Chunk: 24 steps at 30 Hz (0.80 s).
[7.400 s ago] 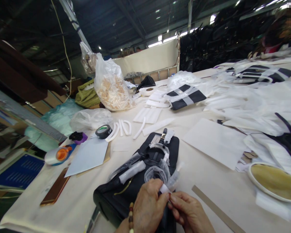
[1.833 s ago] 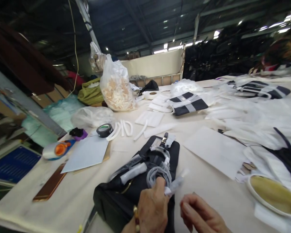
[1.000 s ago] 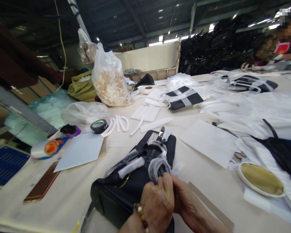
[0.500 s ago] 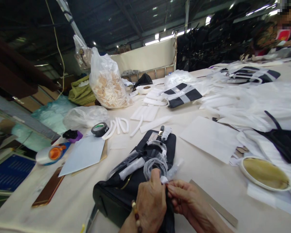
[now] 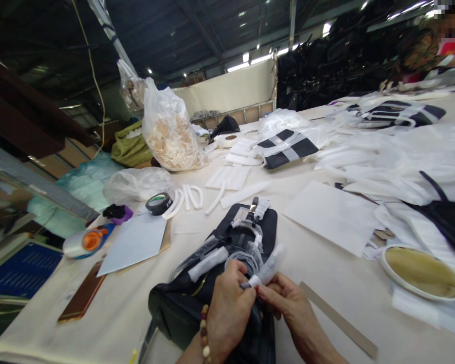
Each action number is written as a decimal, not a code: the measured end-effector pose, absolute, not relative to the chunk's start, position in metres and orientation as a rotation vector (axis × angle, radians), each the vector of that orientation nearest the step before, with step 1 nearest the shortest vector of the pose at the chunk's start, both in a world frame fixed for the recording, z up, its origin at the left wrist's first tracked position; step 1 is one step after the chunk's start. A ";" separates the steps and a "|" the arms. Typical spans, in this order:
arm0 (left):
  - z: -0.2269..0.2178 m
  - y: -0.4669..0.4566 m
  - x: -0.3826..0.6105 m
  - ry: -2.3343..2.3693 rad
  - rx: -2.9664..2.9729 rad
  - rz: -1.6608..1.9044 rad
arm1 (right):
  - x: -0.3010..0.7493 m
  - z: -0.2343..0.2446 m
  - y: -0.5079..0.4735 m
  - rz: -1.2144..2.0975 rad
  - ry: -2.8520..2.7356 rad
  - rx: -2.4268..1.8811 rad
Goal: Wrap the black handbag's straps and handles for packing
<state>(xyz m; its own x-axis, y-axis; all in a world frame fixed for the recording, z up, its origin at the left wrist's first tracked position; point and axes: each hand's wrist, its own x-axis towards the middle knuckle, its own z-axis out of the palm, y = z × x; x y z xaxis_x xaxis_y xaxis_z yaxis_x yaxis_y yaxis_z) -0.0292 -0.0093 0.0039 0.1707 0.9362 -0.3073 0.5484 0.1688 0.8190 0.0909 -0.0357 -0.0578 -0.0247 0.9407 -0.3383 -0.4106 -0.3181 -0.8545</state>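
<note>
A black bag (image 5: 174, 311) lies on the cloth-covered table in front of me, its handle and straps covered in clear and white wrapping. My left hand (image 5: 229, 306), with a bead bracelet at the wrist, is closed over the bag near a coil of clear plastic wrap. Its fingers pinch one end of a white-wrapped strap (image 5: 271, 265). From the other side my right hand (image 5: 290, 306) pinches the same strap close to the left fingertips. The fingers partly hide the gripped part. Another white-wrapped strap (image 5: 208, 264) rests on the bag, left of the coil.
At left lie a tape roll (image 5: 158, 203), a clear tape dispenser (image 5: 87, 241), a light blue sheet (image 5: 134, 242) and a brown strip (image 5: 81, 293). A round yellowish dish (image 5: 422, 272) and a grey strip (image 5: 339, 321) lie at right. A scrap-filled plastic bag (image 5: 170, 129) stands behind. Another person is far right.
The white-wrapped strap by my fingers has risen and shows more plainly. My left hand has turned and shifted slightly, while my right hand has come up a little. The bag stays in place.
</note>
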 end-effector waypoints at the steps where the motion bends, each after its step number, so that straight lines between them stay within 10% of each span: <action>1: 0.004 -0.008 -0.030 1.484 1.440 0.519 | 0.091 -0.058 -0.035 1.562 -0.702 -1.152; 18: -0.004 0.001 -0.026 1.501 1.407 0.520 | 0.097 -0.101 -0.036 1.635 -0.855 -1.027; 24: 0.023 -0.005 -0.024 1.474 1.813 0.284 | 0.117 -0.107 -0.050 1.161 -1.220 -1.331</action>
